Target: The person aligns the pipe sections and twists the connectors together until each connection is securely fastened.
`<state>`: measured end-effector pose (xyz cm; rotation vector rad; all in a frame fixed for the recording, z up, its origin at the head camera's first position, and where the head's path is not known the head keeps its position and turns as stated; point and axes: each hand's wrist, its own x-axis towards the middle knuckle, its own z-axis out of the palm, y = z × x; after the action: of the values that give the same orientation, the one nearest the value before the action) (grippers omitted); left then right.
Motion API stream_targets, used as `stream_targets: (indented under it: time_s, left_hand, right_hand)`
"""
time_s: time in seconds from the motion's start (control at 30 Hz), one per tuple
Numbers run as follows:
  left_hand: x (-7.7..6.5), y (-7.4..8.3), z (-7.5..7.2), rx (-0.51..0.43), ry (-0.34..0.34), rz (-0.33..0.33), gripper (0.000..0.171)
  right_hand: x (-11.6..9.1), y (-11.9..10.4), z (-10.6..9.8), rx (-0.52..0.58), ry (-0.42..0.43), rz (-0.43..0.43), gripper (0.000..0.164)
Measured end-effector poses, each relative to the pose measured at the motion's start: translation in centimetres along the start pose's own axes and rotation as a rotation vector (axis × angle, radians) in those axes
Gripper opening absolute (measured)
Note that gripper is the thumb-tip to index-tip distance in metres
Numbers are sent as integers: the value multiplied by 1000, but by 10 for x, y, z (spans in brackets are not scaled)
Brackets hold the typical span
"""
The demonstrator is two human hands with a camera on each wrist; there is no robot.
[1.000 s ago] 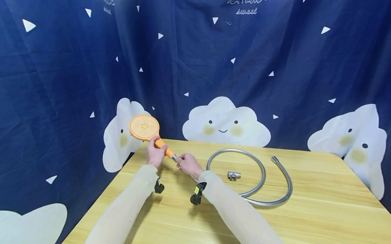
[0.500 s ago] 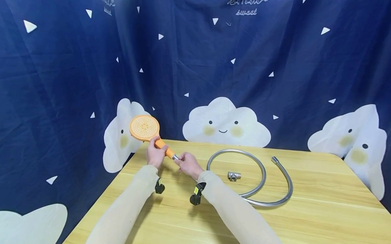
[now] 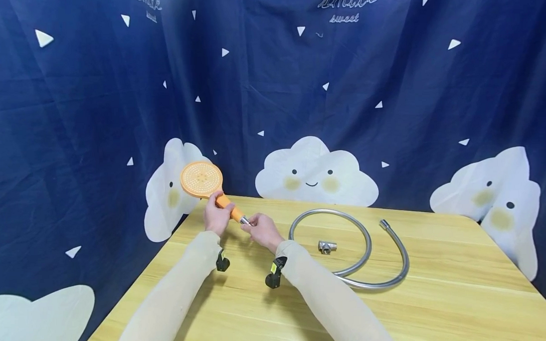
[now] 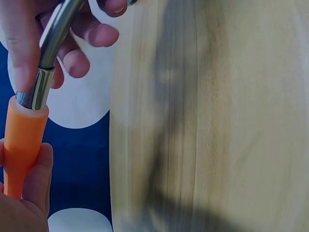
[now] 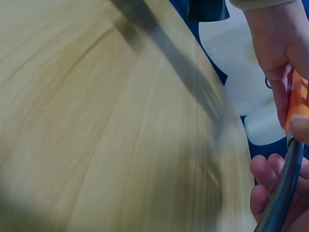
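My left hand [image 3: 217, 215] grips the orange handle [image 4: 23, 140] of a shower head [image 3: 202, 179], held up at the table's far left with its perforated face showing. At the lower end of the handle sits the metal end nut [image 4: 40, 88] of a grey shower hose [image 3: 369, 242]. My right hand [image 3: 264, 232] pinches this nut, the thumb [image 4: 21, 53] on one side and the fingers [image 4: 79, 63] loosely bent behind. From there the hose runs under the right wrist and loops over the table. Its other end [image 3: 383, 223] lies free at the right.
A small metal tee fitting [image 3: 327, 246] lies inside the hose loop on the wooden table [image 3: 462, 284]. A dark blue curtain [image 3: 270, 90] with white clouds hangs behind and along the left side. Each wrist wears a small black camera [image 3: 273, 275].
The right hand's fingers and thumb have shifted around the hose nut, the thumb now reaching further toward the handle. Left hand and shower head stay nearly still.
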<state>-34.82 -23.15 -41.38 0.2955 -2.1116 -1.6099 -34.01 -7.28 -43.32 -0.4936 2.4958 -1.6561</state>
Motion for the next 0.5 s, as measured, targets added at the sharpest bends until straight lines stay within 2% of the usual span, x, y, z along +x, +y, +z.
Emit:
stream_targets:
  time_s: [0.23,0.5]
  left_hand:
    - [0,0,1,-8,1,-3,56]
    - [-1,-1,0,-44,-15,1,56]
  right_hand:
    - [0,-2,2,-44,10,-41,14]
    - [1,-2,4,30,-15,-1,13]
